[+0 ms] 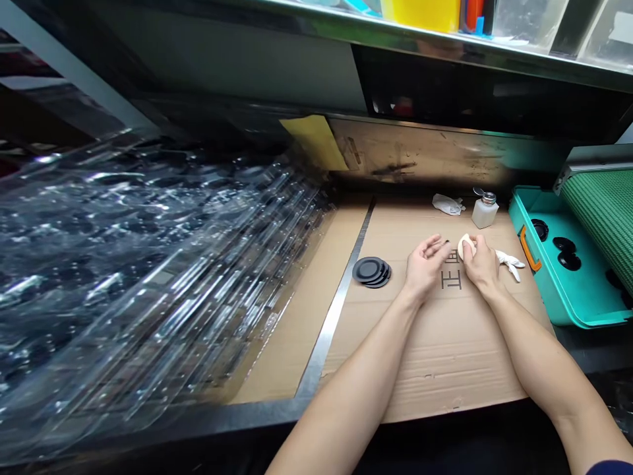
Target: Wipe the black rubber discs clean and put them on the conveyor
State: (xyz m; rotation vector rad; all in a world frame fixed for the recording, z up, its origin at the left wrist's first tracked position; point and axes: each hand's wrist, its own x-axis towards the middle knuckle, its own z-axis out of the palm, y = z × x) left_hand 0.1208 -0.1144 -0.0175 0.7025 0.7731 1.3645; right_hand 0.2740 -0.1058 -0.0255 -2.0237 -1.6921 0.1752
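1 cream pad [463, 247], right part of the surface [445, 356], pinched by the right hand [482, 264]; a light, even grip serves best. 1 left hand [424, 265], fingers curled, contents unclear. 1 stack, black discs [368, 269], left; best left undisturbed.

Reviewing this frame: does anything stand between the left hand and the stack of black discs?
Nothing visible: only cardboard lies between the left hand and the black discs. The white pad in the right hand is on the opposite side.
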